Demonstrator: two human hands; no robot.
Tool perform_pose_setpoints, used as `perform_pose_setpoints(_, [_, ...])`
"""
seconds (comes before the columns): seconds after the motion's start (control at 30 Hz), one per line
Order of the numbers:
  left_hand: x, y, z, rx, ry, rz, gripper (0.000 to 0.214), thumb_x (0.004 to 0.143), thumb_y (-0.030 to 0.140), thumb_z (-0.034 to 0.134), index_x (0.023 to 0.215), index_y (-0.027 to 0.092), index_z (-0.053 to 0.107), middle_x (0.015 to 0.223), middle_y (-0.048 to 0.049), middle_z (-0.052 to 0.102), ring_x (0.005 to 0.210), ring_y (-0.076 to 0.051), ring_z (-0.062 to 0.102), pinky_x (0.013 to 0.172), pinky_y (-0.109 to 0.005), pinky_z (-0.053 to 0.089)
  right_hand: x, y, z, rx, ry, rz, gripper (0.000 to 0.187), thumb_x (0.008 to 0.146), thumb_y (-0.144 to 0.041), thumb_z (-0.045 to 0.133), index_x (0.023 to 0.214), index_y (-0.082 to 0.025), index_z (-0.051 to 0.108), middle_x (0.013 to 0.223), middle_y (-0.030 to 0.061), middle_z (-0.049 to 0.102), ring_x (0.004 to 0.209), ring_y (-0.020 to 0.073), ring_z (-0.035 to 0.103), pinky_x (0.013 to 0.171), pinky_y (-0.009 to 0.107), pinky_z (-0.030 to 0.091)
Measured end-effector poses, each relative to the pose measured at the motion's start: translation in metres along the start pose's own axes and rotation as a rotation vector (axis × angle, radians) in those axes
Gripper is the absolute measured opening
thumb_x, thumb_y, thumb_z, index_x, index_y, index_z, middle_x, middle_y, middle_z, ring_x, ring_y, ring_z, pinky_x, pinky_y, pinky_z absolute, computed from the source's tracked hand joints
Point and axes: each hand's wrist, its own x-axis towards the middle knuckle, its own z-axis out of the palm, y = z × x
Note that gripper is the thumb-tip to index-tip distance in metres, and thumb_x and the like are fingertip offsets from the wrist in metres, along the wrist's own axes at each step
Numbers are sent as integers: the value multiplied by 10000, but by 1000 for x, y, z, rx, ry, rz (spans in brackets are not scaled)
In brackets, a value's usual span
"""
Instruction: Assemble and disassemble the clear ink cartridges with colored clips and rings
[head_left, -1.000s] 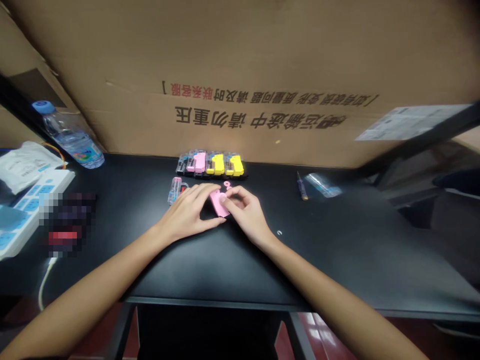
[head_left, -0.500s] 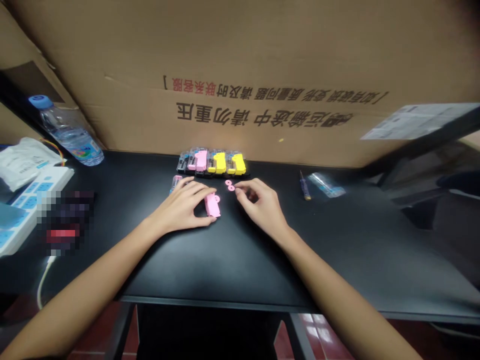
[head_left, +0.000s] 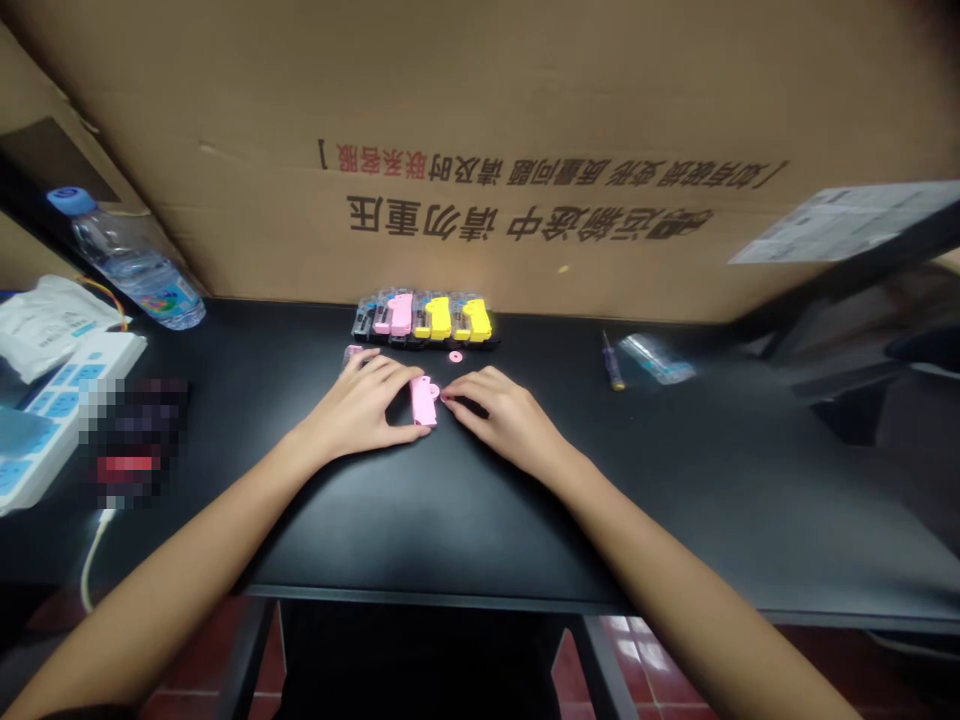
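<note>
My left hand (head_left: 365,405) rests on the black table (head_left: 450,520), its fingers and thumb closed round a flat pink plastic part (head_left: 424,400). My right hand (head_left: 501,415) lies beside it, fingers curled and fingertips pinched together against the part's right edge. What they pinch is too small to make out. A small pink ring (head_left: 455,356) lies loose just behind the hands. A row of pink and yellow cartridges (head_left: 425,318) stands against the cardboard. Another pink piece (head_left: 352,351) peeks out behind my left fingers.
A big cardboard box (head_left: 480,120) walls off the back of the table. A small screwdriver (head_left: 613,362) and a clear bag (head_left: 658,359) lie to the right. A water bottle (head_left: 127,262), a white packet (head_left: 45,318) and a power strip (head_left: 52,410) are on the left.
My right hand let go of the pink part, reached back to the small rings, then returned to the part's right edge. One ring stays behind. My left hand kept hold of the part.
</note>
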Motion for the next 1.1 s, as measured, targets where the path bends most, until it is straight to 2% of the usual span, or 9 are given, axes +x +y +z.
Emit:
perform_pose_setpoints(0.23, [0,-1,-2,14,15,23,596,937,505,770,1417,181,629,1338,-130,757,1273,-319,697,1301,-553,292,-3,0,3,-15,26,10,260,1075,-200,558,1201,-201,786,1090,127,811,986,286,753,893,457,621])
perform_pose_setpoints(0.43, [0,0,-3,-3,5,43,597,950,486,760,1447,191,613,1372,-129,745,1287,-316,693,1303,-558,301,2,-12,6,389,181,188,169,1046,-280,660,1076,-243,821,1014,63,819,879,225,758,811,374,603])
perform_pose_setpoints(0.6, [0,4,-5,-7,6,72,575,960,450,755,1454,197,604,1402,-130,731,1306,-316,684,1293,-553,320,5,-18,10,607,235,312,228,992,-461,751,1056,-264,845,1049,79,802,941,251,747,847,419,620])
perform_pose_setpoints(0.8, [1,5,-6,-6,4,105,561,967,437,744,1455,195,608,1405,-131,728,1302,-316,685,1281,-544,343,6,-15,15,739,203,321,266,933,-515,815,1025,-270,863,1087,85,787,1025,260,744,956,454,628])
perform_pose_setpoints(1.1, [1,6,-5,-6,13,108,552,971,437,746,1441,182,608,1393,-134,730,1291,-311,689,1276,-530,344,6,-17,15,854,150,367,321,932,-535,803,1017,-225,817,1067,73,781,800,187,718,805,391,649])
